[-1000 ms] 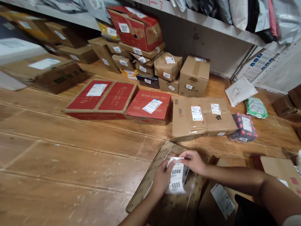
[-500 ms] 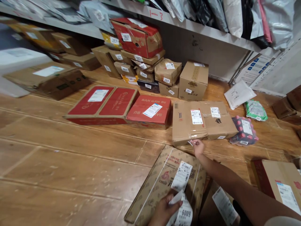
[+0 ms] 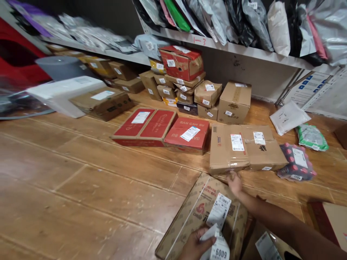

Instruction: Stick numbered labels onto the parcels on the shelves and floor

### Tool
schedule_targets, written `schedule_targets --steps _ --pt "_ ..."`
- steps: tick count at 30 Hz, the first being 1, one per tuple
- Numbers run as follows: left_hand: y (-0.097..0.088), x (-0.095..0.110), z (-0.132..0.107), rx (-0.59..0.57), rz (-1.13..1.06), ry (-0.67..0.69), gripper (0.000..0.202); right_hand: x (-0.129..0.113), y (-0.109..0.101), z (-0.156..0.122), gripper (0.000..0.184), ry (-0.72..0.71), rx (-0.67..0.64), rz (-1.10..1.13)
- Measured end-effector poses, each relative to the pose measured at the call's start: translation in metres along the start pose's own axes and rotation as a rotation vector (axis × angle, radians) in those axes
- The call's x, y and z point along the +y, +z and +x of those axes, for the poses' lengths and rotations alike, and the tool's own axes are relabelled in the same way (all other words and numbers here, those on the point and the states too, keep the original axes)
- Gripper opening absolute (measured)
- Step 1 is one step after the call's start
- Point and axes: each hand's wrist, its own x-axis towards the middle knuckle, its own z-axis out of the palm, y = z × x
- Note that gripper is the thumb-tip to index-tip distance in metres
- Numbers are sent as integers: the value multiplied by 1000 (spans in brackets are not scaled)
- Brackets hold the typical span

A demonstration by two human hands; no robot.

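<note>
My left hand (image 3: 196, 243) is closed on a strip of white number labels (image 3: 221, 249), one printed 6009. It is over a large flat carton (image 3: 199, 213) with a shipping label (image 3: 219, 209) and white strapping. My right hand (image 3: 234, 183) reaches to the front lower edge of a brown cardboard box (image 3: 226, 159). Its fingers are bunched against that face, and whatever lies under them is hidden. Against this box sits another brown box (image 3: 267, 153) with a small label on its front.
Red boxes (image 3: 187, 135) lie left of the brown boxes, and a shrink-wrapped bottle pack (image 3: 295, 162) lies right. Stacked numbered parcels (image 3: 184, 86) stand behind, under a shelf (image 3: 233, 46) of bagged parcels. Another carton (image 3: 267, 242) is at bottom right. Wooden floor (image 3: 89, 195) stretches left.
The view has swung left, so things sit further right and lower. The small white label seen at my right fingertips no longer shows clearly. My left hand still holds the label strip.
</note>
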Motion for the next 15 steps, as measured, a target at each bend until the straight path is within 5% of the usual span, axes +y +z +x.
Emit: schedule_targets --steps 2,4,6,9,15 --pt "-2 11 2 -3 -27 13 61 -15 -5 -24 38 15 -284 90" --pt "-5 23 6 34 -19 49 61 -33 -15 -47 45 38 -734 228" --pt "-8 36 12 83 47 110 60 -49 -28 -62 48 77 -990 315" --pt "-4 59 21 104 157 204 57 -68 -46 -63 42 142 -1015 365" --pt "42 127 5 83 242 224 41 -114 -86 -55 38 228 -742 329"
